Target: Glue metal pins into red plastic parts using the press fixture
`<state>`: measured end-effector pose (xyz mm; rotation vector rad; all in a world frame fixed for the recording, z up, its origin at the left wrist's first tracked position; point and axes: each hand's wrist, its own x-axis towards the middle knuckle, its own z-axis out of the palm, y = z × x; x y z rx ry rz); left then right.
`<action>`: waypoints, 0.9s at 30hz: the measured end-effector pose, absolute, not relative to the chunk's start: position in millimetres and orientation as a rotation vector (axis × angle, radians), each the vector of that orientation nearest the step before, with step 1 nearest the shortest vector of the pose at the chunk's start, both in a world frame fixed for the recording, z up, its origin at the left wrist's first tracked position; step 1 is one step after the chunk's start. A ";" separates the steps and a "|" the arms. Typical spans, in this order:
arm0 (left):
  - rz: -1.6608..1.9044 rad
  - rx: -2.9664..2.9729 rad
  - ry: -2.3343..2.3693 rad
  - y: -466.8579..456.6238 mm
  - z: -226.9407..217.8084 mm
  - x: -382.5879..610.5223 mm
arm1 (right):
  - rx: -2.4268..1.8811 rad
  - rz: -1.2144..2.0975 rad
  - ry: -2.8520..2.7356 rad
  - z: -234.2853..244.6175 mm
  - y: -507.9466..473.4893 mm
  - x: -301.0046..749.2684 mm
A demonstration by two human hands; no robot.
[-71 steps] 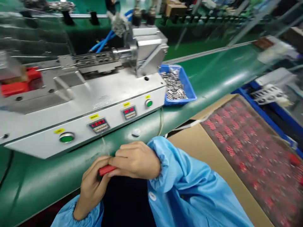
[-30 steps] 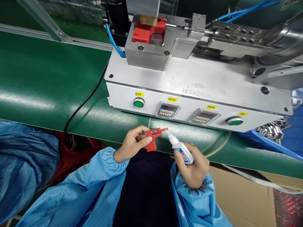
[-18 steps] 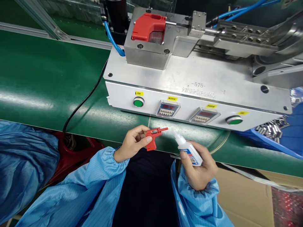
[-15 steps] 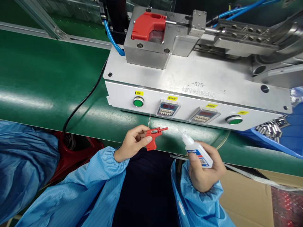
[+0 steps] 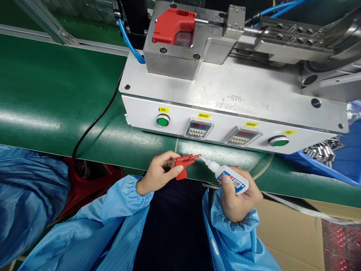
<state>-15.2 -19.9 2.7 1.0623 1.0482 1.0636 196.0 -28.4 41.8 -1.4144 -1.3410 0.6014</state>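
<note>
Between the thumb and fingers of my left hand (image 5: 160, 171) is a red gun-shaped plastic part (image 5: 182, 170), its thin prong pointing right. My right hand (image 5: 239, 195) grips a white glue bottle (image 5: 233, 180) with a blue and red label. The bottle is tilted, and its clear nozzle reaches to the tip of the prong; whether they touch I cannot tell. Behind both hands stands a metal machine (image 5: 225, 84), where a larger red plastic piece (image 5: 172, 27) sits in a steel block with a rod against its right side.
Green buttons (image 5: 163, 120) and small display timers (image 5: 199, 128) line the machine's front. A blue bin (image 5: 338, 171) of metal tubes stands on the right. A black cable (image 5: 96, 120) crosses the green table (image 5: 50, 86). Below are a red stool (image 5: 93, 177) and a cardboard box (image 5: 290, 233).
My right hand has moved slightly left and tipped the glue bottle flatter, bringing its nozzle to the prong's tip. My left hand still holds the red part in nearly the same place.
</note>
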 end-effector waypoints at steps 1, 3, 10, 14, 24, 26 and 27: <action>1.062 1.062 1.048 -19.9 2.6 -15.4 | -1.428 0.599 -1.344 42.6 -28.1 195.7; 1.057 1.063 1.047 -19.7 2.6 -15.5 | -1.426 0.597 -1.339 43.3 -27.9 195.3; 1.072 1.074 1.037 -19.3 3.7 -15.4 | -1.427 0.598 -1.352 45.6 -28.1 194.7; 1.076 1.080 1.034 -19.7 3.3 -14.9 | -1.433 0.592 -1.374 45.9 -28.4 194.8; 1.103 1.106 1.027 -19.0 4.2 -14.9 | -1.447 0.590 -1.398 42.8 -30.6 196.2; 1.117 1.098 1.021 -18.5 5.7 -14.2 | -1.417 0.600 -1.401 43.3 -30.1 195.9; 1.123 1.092 1.019 -18.2 6.5 -13.8 | -1.405 0.604 -1.396 43.0 -29.9 195.8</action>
